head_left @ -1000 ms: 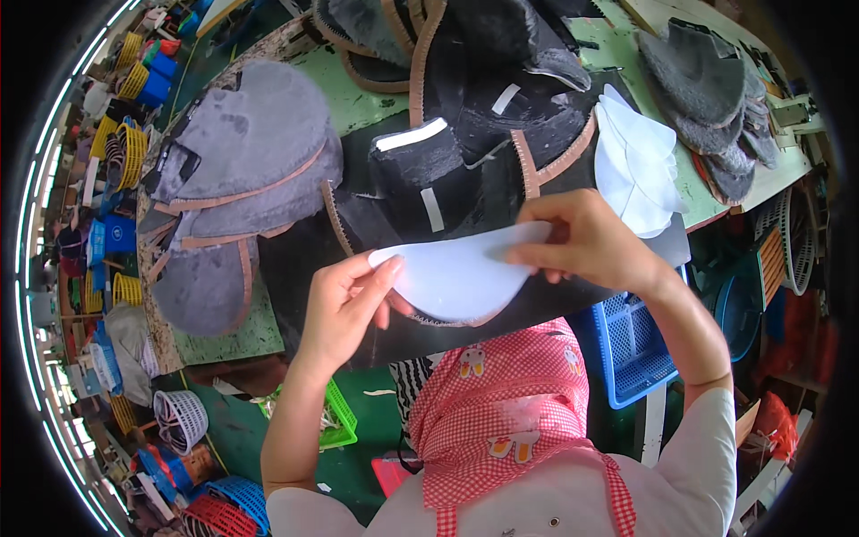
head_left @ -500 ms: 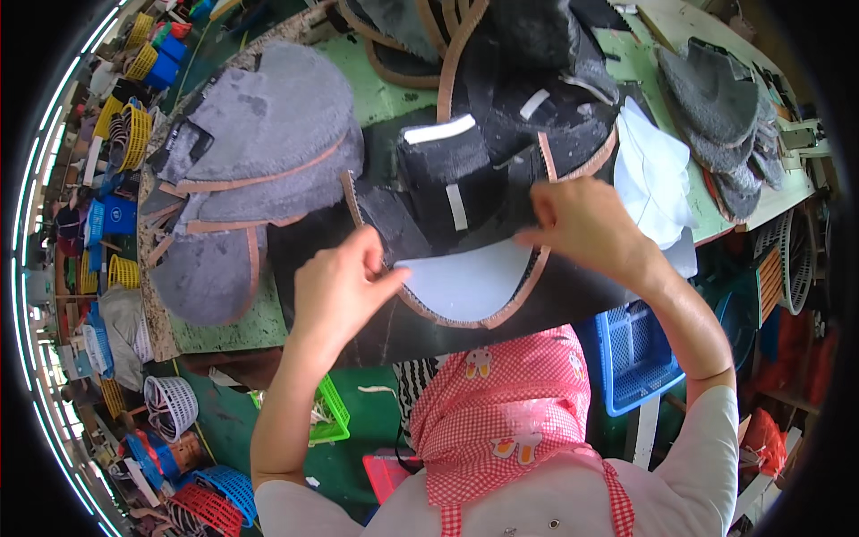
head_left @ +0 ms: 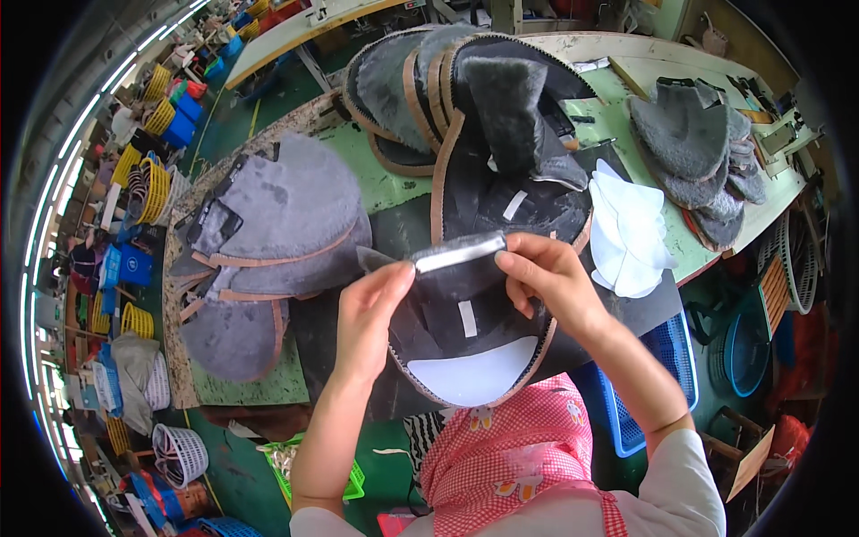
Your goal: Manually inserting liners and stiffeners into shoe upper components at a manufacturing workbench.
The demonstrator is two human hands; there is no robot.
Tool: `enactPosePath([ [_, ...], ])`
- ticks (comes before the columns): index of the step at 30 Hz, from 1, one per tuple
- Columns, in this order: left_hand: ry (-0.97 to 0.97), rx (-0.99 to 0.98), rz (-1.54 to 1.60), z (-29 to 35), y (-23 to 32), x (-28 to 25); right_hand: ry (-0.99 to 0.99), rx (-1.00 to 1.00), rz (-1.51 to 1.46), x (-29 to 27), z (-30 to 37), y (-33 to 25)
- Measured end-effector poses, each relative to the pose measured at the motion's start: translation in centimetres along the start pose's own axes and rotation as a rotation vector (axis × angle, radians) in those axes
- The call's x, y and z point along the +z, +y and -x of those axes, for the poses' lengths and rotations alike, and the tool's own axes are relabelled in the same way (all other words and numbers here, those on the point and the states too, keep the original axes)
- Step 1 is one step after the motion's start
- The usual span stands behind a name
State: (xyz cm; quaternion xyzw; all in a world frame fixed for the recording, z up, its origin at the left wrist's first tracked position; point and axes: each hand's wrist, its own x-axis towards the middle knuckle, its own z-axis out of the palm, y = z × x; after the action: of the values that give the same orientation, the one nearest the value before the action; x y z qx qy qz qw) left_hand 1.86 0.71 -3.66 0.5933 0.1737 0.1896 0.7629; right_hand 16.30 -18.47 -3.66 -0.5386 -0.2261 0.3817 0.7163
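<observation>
Pinches with the left hand point(head_left: 369, 309), thumb and fingers drawn narrowly together, the left end of a dark flap point(head_left: 452, 285) edged along the top with a white strip point(head_left: 461, 253). Pinches the right end with the right hand point(head_left: 548, 279), thumb at the strip and lower fingers curled underneath. Holds the flap between both hands, above the middle of a dark piece point(head_left: 429, 333) with a rounded, brown-edged lower end. Shows in that rounded end, nearest the body, a smooth white curved panel point(head_left: 474, 374) lying flat and out of both hands. Differs from one second ago in having this panel down on the dark piece rather than up between the fingers, and from half a second ago in having both hands off the panel and on the flap. Includes, farther out on the green table point(head_left: 242, 391), a pile of grey fuzzy pieces point(head_left: 291, 192) at left and a fanned stack of white panels point(head_left: 629, 237) at right, with a red checked apron point(head_left: 510, 456) below.
</observation>
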Motion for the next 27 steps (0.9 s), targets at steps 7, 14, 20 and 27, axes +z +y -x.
enactPosePath([
  [7, 0.107, 0.143, 0.028, 0.9, 0.4, 2.9, 0.201, -0.115, -0.150, 2.2, 0.9, 0.0],
  [14, 0.073, 0.630, -0.529, 0.0, -4.1, -0.2, 0.178, -0.012, -0.077, 0.5, -1.0, 2.4],
  [20, -0.305, 0.278, -0.314, -1.6, 1.9, 0.0, -0.052, -0.397, 0.226, -2.2, -0.8, 3.4],
  [27, -0.390, 0.159, -0.895, 0.0, 3.9, 2.3, -0.109, -0.505, 0.290, -0.9, 1.0, 1.1],
])
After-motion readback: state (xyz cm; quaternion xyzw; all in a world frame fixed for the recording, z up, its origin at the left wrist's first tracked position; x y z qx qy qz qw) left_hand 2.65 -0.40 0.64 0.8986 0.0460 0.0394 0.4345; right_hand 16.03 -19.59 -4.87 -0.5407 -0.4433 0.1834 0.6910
